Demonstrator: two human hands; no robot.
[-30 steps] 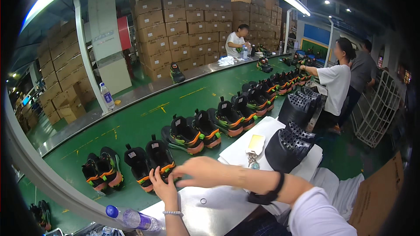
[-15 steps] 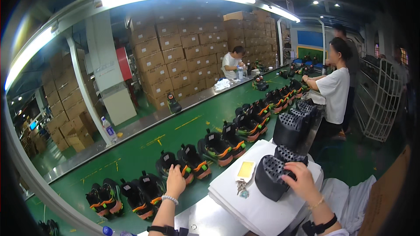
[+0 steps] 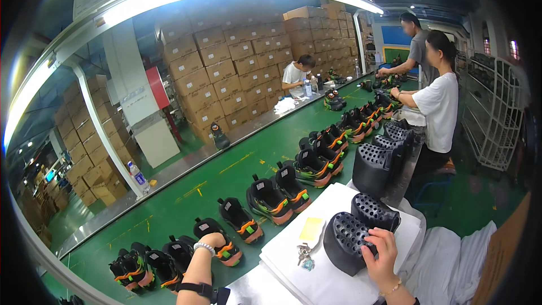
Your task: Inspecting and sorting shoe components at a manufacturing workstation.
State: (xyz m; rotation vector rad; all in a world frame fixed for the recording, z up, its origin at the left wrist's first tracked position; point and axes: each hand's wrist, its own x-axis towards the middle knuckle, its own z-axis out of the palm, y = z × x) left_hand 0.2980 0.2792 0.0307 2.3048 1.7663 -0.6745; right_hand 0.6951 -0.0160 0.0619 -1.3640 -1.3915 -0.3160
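Note:
My left hand (image 3: 213, 240) reaches down into the opening of a black shoe (image 3: 224, 248) with orange and green trim and a pinkish sole. Its fingers are hidden inside that shoe. To my right, my right hand (image 3: 384, 257) rests with bent, parted fingers against the edge of a black moulded block (image 3: 341, 243), which has a rounded top full of holes. A second black perforated block (image 3: 377, 212) stands just behind it. Both are on a stack of white sheets (image 3: 299, 271). Beside them lie a small tray with a yellow inside (image 3: 312, 229) and a bunch of keys (image 3: 305, 255).
Similar shoes (image 3: 265, 197) stand in a long row on the green work surface (image 3: 169, 214). More black blocks (image 3: 372, 164) sit farther right. Two co-workers (image 3: 437, 101) stand at the far right, another (image 3: 296, 76) across the line. A bottle (image 3: 137, 176) stands at left.
My left hand has moved a little left and down, from the shoe's heel into its opening. My right hand stays at the block. A co-worker at the far right now leans over the line.

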